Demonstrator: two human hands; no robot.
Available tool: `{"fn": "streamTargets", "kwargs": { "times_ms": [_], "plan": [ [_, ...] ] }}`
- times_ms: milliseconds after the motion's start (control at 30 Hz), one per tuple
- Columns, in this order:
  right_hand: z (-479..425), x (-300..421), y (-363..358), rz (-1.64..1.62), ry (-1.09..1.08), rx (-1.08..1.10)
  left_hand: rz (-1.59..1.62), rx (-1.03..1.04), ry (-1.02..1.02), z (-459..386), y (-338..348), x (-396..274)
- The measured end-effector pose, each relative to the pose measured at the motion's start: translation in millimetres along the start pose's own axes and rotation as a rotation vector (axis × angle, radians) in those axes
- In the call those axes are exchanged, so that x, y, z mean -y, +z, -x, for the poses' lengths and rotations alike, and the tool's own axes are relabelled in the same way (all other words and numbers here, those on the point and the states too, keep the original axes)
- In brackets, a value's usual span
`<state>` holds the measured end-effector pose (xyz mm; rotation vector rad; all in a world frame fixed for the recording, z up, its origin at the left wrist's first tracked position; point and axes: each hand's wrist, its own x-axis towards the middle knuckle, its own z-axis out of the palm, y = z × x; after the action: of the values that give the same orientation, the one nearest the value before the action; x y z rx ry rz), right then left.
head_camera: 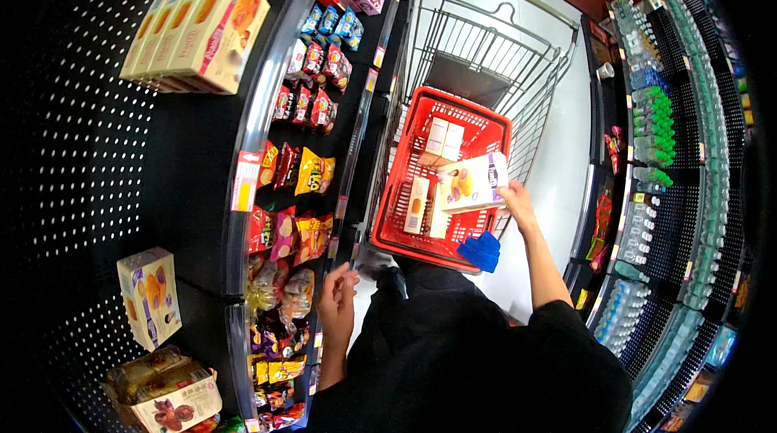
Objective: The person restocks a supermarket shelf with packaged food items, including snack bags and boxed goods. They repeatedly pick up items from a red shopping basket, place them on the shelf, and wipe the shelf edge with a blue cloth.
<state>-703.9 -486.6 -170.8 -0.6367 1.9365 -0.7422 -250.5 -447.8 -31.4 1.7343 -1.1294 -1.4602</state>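
My right hand [517,203] grips one end of a cream and purple pastry box [464,183], tilted over the red plastic shopping basket [388,214]. Inside the basket a pair of pale cartons [444,138] stands towards the far end. Nearer me, a slim cream box [416,205] is on the left. Another cream box [438,220] shows beside it, partly hidden by the held one. My left hand [337,296] hangs by the shelf edge with nothing in it, its fingers loosely bent. Blue material [479,251] drapes over the basket's near right corner.
The basket sits in a metal shopping cart [534,93]. On the left, black shelving bears a row of cream boxes [200,32], a single purple-marked box [149,296], an opened carton [176,396] and snack bags [314,172]. Bottles [652,123] line the shelves across the aisle.
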Motion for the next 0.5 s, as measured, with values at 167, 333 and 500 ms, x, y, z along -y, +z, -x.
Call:
{"fn": "streamTargets", "kwargs": {
  "times_ms": [167,333,500],
  "plan": [
    [77.4,80.3,34.9,-0.379,-0.044,0.443,0.193,0.069,-0.023,-2.9,1.6,-4.1],
    [135.4,121.0,104.0,-0.454,-0.086,0.728,0.170,-0.033,0.077,11.3,-28.3,3.2],
    [178.9,176.3,153.5,-0.261,-0.295,0.872,0.176,-0.205,0.174,60.4,-86.1,-7.8]
  ]
}}
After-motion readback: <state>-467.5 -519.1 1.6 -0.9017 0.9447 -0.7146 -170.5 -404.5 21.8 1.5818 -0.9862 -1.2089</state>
